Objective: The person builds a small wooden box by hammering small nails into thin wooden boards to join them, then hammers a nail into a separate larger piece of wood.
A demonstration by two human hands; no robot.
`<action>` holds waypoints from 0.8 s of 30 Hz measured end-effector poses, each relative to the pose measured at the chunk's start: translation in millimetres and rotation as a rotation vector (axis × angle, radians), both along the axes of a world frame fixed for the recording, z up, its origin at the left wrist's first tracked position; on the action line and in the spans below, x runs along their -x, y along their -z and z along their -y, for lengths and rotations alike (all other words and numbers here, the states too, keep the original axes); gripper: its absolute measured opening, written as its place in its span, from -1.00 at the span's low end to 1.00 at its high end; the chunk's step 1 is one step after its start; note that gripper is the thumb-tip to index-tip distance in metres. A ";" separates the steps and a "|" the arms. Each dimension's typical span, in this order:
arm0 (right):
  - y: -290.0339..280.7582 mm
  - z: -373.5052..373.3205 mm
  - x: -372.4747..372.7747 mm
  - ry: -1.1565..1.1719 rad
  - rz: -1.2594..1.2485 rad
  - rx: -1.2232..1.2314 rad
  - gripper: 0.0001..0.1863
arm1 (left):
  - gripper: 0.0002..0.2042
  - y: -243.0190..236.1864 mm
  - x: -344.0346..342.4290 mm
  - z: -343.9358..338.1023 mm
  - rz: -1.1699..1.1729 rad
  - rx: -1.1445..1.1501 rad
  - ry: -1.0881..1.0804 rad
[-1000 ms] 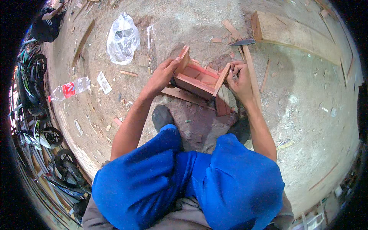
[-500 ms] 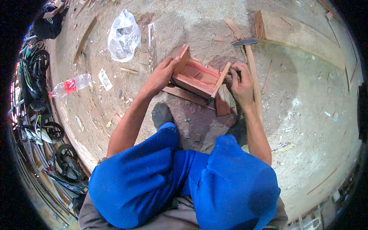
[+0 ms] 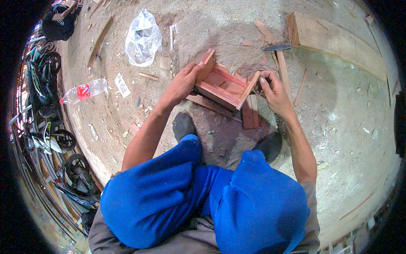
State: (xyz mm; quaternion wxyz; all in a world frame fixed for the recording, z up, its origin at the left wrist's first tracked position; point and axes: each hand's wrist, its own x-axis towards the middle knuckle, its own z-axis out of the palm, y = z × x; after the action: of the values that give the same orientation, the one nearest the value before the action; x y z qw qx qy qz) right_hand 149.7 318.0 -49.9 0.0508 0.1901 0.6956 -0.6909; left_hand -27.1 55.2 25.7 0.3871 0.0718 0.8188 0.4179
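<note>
My left hand (image 3: 184,84) grips the left end of a small, open reddish wooden box (image 3: 218,95), its thumb on the upright end board. My right hand (image 3: 272,91) has thumb and finger closed at the pale board (image 3: 249,89) on the box's right end; whether something small is between them I cannot make out. Wood offcuts (image 3: 250,116) and a longer plank (image 3: 211,110) lie beneath the box. Just beyond my right hand, a hammer (image 3: 277,47) with a dark head and wooden handle lies on the ground, its handle partly hidden behind that hand.
A thick timber beam (image 3: 334,40) lies at right. A clear plastic bag (image 3: 143,38) and a plastic bottle (image 3: 84,91) lie at left, among wood scraps (image 3: 264,31). Motorbikes (image 3: 55,137) line the left edge, with a dark bag or clothing (image 3: 57,25) at top left.
Both hands still hold the box, which sits slightly farther right in the picture, as do the surroundings. My right thumb and fingers have shifted a little along the end board.
</note>
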 end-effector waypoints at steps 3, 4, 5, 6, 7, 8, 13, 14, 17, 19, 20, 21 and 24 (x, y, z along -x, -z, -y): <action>-0.1 5.5 1.1 0.019 -0.255 -0.349 -0.82 | -0.42 4.0 2.5 4.9 -0.001 0.011 0.014; 2.7 4.8 0.9 0.021 -0.256 -0.349 -0.82 | -0.42 5.3 3.2 4.8 0.017 0.028 0.008; 7.3 3.8 0.9 0.018 -0.303 -0.383 -0.82 | -0.42 7.0 3.3 4.8 0.016 0.028 0.011; 8.8 4.2 2.2 0.015 -0.350 -0.414 -0.81 | -0.43 7.0 2.8 5.4 -0.038 0.003 0.043; 9.9 3.3 3.2 0.019 -0.350 -0.411 -0.81 | -0.43 6.8 2.6 6.3 -0.091 -0.021 0.075; 10.7 1.7 4.1 -0.005 -0.405 -0.477 -0.78 | -0.43 6.3 2.1 7.7 -0.092 -0.018 0.077; 3.7 -1.5 6.1 -0.107 -0.535 -0.619 -0.72 | -0.64 -18.8 -14.7 -1.8 -1.003 0.121 0.181; 3.3 -0.6 4.1 -0.088 -0.535 -0.619 -0.69 | -0.64 -21.9 -17.3 -6.8 -0.997 0.112 0.178; 2.4 3.5 2.0 -0.050 -0.556 -0.641 -0.67 | -0.65 -35.1 -22.6 -21.6 -1.090 0.017 0.144; -0.7 10.1 4.3 -0.031 -0.574 -0.662 -0.66 | -0.64 -33.7 -24.3 -28.0 -0.955 -0.162 0.483; -2.3 12.6 5.0 -0.034 -0.562 -0.633 -0.66 | -0.64 -29.9 -27.3 -39.1 -0.953 -0.163 0.481; -3.3 15.5 4.9 -0.038 -0.546 -0.606 -0.65 | -0.70 -25.6 -31.2 -56.5 -0.801 -0.193 0.524; -6.5 21.3 6.9 -0.055 -0.608 -0.688 -0.66 | -0.78 -2.6 -16.4 -81.2 -0.536 -0.121 0.632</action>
State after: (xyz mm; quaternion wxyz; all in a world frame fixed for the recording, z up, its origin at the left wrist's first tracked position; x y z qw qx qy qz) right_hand 142.8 296.6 -43.4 -0.2033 -0.0339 0.8727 -0.4427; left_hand -10.7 136.4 28.2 0.2645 0.4483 0.8022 0.2925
